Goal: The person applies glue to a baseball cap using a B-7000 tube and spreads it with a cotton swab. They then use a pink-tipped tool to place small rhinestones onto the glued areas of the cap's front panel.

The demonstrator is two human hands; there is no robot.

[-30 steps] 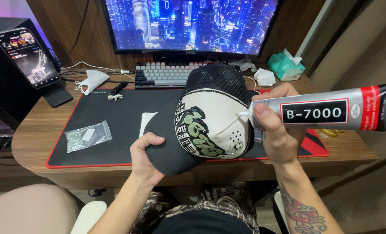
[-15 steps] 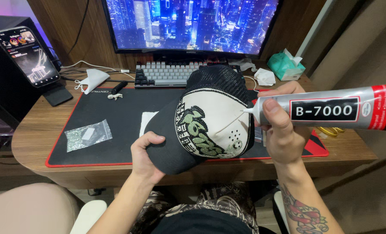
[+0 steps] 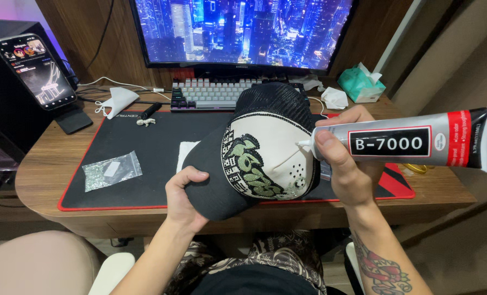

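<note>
My left hand [image 3: 186,196] grips the black brim of a cap [image 3: 265,150] and holds it up over the desk edge. The cap has a cream front panel with a green emblem and a black mesh back. My right hand [image 3: 344,164] is closed around a grey glue tube [image 3: 407,143] with a red and black label. The tube's fine nozzle points left and touches the cream panel near its right side. A thin line runs down the panel from the nozzle.
A black desk mat [image 3: 145,147] with red edging covers the wooden desk [image 3: 46,180]. On it lie a small clear bag [image 3: 111,171] and a white sheet [image 3: 186,153]. Behind are a keyboard [image 3: 210,94], monitor [image 3: 243,30], phone on stand [image 3: 36,71], face mask [image 3: 117,101] and tissue pack [image 3: 361,84].
The right hand and glue tube have shifted slightly right and up along the cap's panel. The left hand still holds the brim in the same place.
</note>
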